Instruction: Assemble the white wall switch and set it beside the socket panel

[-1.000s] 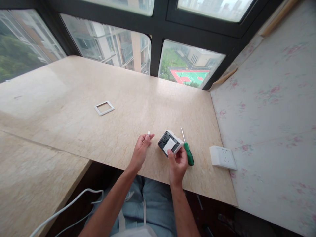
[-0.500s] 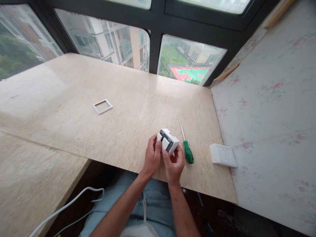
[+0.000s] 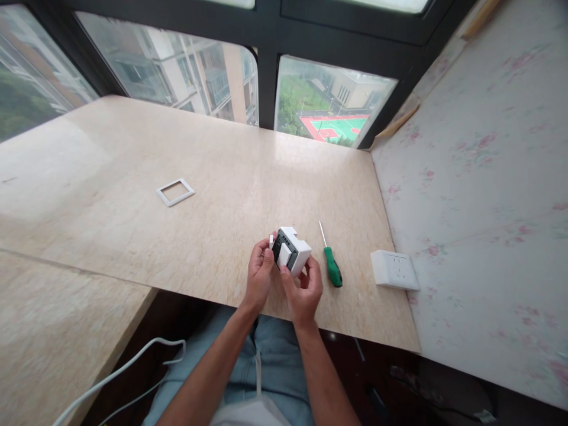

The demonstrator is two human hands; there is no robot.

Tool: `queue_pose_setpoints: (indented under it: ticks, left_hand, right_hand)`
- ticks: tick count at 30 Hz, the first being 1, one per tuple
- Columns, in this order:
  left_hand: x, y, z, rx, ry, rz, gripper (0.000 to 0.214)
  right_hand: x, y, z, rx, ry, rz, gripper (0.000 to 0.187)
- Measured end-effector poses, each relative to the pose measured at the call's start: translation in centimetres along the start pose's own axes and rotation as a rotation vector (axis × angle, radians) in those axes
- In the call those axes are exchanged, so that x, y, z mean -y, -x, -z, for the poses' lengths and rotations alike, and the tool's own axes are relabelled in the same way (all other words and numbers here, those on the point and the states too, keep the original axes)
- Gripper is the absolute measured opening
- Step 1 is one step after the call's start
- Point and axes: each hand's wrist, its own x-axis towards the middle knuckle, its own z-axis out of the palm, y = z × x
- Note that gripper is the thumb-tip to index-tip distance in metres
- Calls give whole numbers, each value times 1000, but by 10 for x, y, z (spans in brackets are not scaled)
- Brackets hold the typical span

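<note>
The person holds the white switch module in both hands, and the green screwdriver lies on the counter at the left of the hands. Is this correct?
Not quite. The left hand and right hand do hold the white switch module, but the head view shows the green screwdriver on the counter at their right, not their left.

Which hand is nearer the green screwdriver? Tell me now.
Right. Both hands hold the switch module; the right hand is on its side toward the green screwdriver, not touching it, the left hand on the far side.
</note>
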Motion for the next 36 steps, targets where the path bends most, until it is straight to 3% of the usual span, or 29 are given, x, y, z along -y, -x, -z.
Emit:
queue_pose_setpoints:
  ticks: [13,20,27,36]
  left_hand:
    - [5,0,-9,-20,46,37,42]
    - [-2,-2,-10,11,112,64,36]
    - [-2,-1,-1,36,-107,34,40]
    - [-8,-1,-1,44,-134,57,43]
  right_hand:
    - [2,0,1,-12,123,148,45]
    - [6,-2,1,-14,112,72,47]
    - [0,-2,1,-34,-16,-75,51]
    - [1,-5,1,-27,-69,-142,53]
